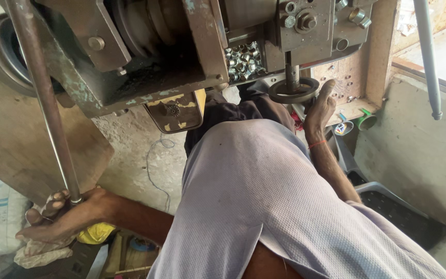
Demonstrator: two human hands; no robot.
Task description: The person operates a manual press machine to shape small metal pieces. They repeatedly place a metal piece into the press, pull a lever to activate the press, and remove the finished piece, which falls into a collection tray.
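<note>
At seven o'clock, left hand (pixel 60 217) wrapped round a smooth steel rod (pixel 45 98) slanting toward eleven. Farther, at one o'clock, right hand (pixel 320 106), fingers curled against a dark round handwheel (pixel 293 90). Beyond, at twelve, rusty machine housing (pixel 145 57), tray of shiny small metal rings (pixel 242 61).

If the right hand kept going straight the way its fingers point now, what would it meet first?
The right hand points up toward the machine, its fingers already at the rim of the small black handwheel. Straight on, it would likely meet that wheel first, then the pale drilled plate behind it; depth is hard to judge.
</note>
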